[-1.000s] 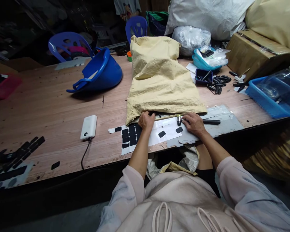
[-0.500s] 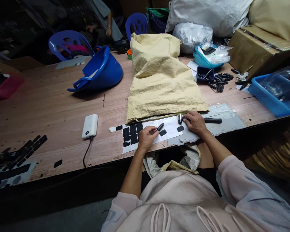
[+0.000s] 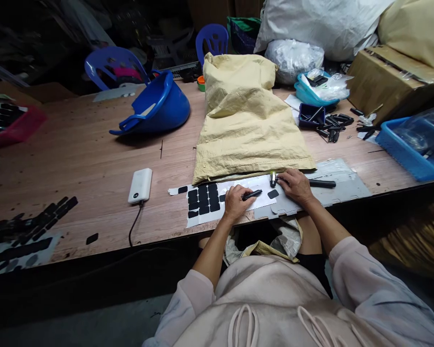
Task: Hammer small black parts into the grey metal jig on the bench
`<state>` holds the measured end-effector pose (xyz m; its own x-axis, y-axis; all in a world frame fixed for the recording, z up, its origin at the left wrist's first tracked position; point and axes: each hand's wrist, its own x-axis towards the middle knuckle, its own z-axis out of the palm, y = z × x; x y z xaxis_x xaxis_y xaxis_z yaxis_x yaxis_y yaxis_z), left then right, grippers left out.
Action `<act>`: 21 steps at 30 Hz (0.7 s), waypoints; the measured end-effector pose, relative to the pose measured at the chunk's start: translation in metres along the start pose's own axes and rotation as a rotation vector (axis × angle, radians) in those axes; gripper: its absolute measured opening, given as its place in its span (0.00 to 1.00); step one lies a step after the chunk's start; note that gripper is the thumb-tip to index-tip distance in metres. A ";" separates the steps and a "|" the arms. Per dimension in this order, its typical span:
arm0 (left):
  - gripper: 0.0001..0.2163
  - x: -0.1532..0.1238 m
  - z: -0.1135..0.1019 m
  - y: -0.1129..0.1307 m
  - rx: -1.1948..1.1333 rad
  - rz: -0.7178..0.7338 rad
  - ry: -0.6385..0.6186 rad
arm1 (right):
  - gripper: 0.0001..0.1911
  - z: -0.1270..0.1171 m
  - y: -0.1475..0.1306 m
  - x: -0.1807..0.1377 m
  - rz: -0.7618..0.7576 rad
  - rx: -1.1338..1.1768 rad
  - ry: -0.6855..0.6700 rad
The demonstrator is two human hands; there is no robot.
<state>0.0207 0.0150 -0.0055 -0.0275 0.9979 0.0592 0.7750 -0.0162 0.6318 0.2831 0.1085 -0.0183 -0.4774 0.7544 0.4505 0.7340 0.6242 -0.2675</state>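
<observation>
My left hand [image 3: 236, 202] is closed with the fingertips around a small black rod-like piece [image 3: 252, 195], low over the white sheet [image 3: 231, 185]. My right hand [image 3: 295, 187] grips a small hammer, its metal-and-yellow head [image 3: 273, 180] out to the left of the fingers and its black handle [image 3: 323, 183] showing to the right. Rounded black patches [image 3: 203, 198] lie in rows on the sheet left of my left hand. One single black patch [image 3: 273, 194] sits between my two hands. A grey board [image 3: 342, 185] lies under my right forearm and the hammer.
A yellowish woven sack [image 3: 253, 140] lies just behind my hands. To the left are a white power bank [image 3: 140, 185] with a cable and a tilted blue basin [image 3: 159, 108]. Several black pieces [image 3: 334, 125] lie back right, near a blue basket [image 3: 408, 149].
My left hand has moved right along the sheet with the black piece, covering one patch. My right hand stays on the hammer. The view has shifted slightly; the person at the back is out of sight.
</observation>
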 end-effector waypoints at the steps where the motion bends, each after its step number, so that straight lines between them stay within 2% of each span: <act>1: 0.08 0.000 0.000 -0.001 -0.013 -0.002 -0.003 | 0.12 -0.001 -0.001 0.000 -0.010 -0.007 -0.001; 5: 0.08 0.003 0.001 -0.003 -0.044 -0.017 -0.013 | 0.15 -0.011 -0.014 -0.002 -0.014 -0.007 0.016; 11: 0.08 0.005 0.004 0.001 -0.038 -0.053 0.004 | 0.17 -0.023 -0.057 -0.003 -0.049 0.119 -0.047; 15: 0.08 0.006 0.005 0.002 -0.027 -0.058 -0.003 | 0.18 -0.022 -0.080 -0.002 -0.063 0.184 -0.049; 21: 0.06 0.006 0.005 0.002 -0.014 -0.037 0.003 | 0.16 -0.015 -0.081 -0.005 -0.133 0.136 -0.107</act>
<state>0.0254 0.0210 -0.0073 -0.0583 0.9976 0.0381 0.7645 0.0201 0.6443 0.2333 0.0509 0.0133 -0.6195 0.6761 0.3989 0.5924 0.7361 -0.3275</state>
